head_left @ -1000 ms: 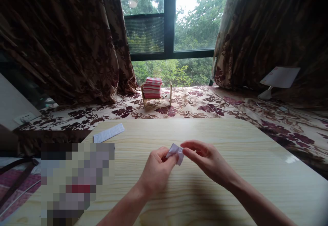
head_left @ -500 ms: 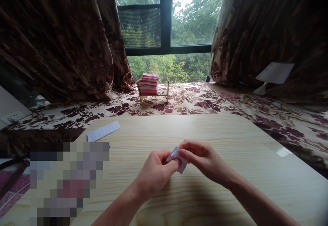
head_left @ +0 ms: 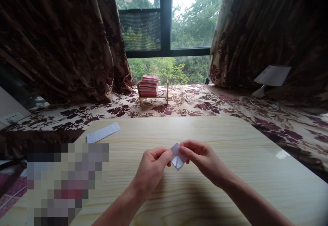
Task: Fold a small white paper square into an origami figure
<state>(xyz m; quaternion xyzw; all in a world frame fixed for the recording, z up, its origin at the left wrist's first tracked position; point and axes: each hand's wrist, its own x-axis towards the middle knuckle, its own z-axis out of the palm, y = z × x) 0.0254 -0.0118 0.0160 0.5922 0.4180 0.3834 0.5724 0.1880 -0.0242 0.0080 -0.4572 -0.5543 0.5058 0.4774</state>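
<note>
A small folded piece of pale lilac paper (head_left: 177, 157) is held just above the light wooden table (head_left: 230, 185), between both hands. My left hand (head_left: 151, 171) pinches its left edge with thumb and forefinger. My right hand (head_left: 202, 159) pinches its right edge, fingers curled. The paper shows a pointed lower corner between the fingertips.
A white printed paper strip (head_left: 102, 132) lies at the table's far left. A blurred patch (head_left: 66, 181) covers the near left. Beyond the table, on floral cloth, a small wooden rack holds a striped red-and-white stack (head_left: 148, 86). A white lamp (head_left: 270, 77) stands at the right by dark curtains.
The fingers have shifted on the paper, which now shows more of its folded face and a lower point. The hands stay in the same place over the table.
</note>
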